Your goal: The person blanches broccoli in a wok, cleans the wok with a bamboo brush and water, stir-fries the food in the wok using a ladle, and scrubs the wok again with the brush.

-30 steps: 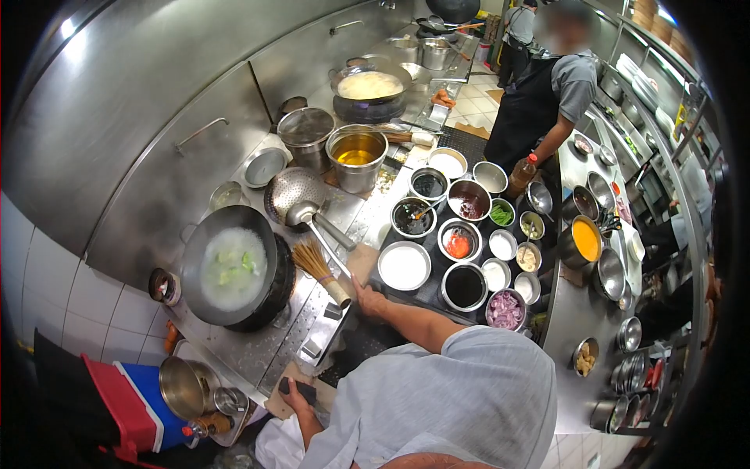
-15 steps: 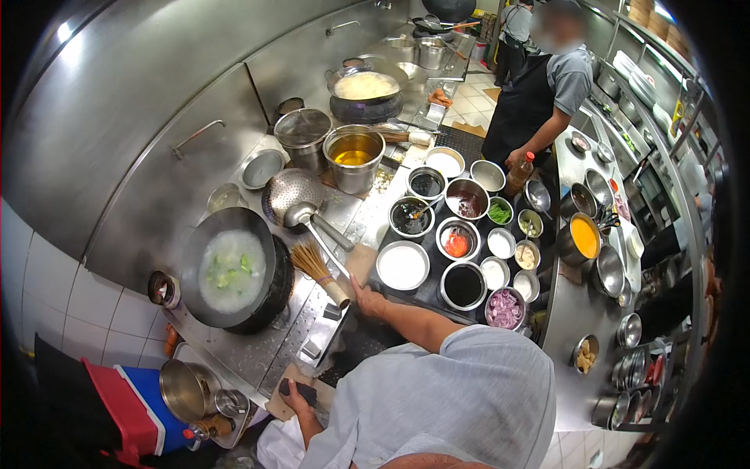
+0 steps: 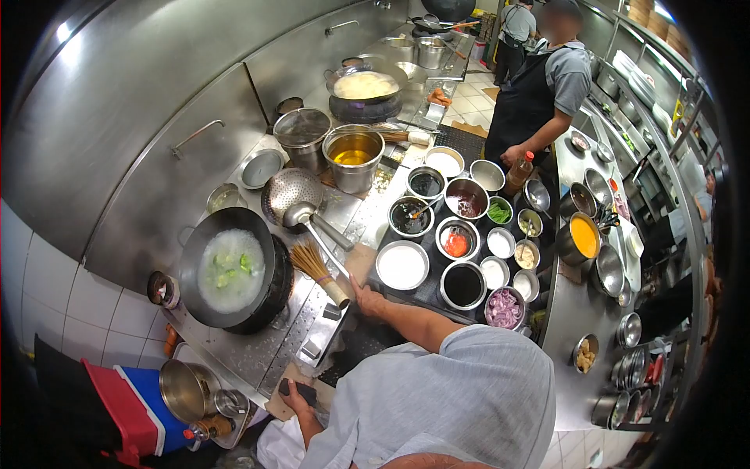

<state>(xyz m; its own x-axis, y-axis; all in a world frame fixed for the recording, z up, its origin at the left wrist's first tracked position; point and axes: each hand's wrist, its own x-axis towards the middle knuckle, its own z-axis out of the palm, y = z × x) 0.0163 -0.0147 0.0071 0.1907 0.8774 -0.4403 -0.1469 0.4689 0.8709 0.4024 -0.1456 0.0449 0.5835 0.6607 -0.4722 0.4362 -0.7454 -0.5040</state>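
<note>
My right hand [image 3: 367, 298] is closed around the end of the handle of a ladle [image 3: 299, 214], whose bowl rests by a perforated strainer [image 3: 286, 191]. A bamboo brush [image 3: 320, 273] lies just left of this hand. Lower down, my left hand [image 3: 298, 399] grips a dark, folded item [image 3: 305, 391] at the counter's front edge, beside a brown board [image 3: 280, 402]. On the left burner, a large dark wok [image 3: 205, 301] holds bubbling whitish liquid with green pieces [image 3: 226, 270].
Bowls of sauces and chopped ingredients [image 3: 402, 266] stand right of my right hand. Behind the strainer is a pot of yellow liquid [image 3: 353, 156]. A co-worker [image 3: 519, 105] in a dark apron stands beyond, near a bottle [image 3: 518, 173]. A red and blue cooler [image 3: 141, 406] is lower left.
The green pieces have shifted in the bubbling liquid. The co-worker's arm has moved slightly near the bottle. My hands have kept their places.
</note>
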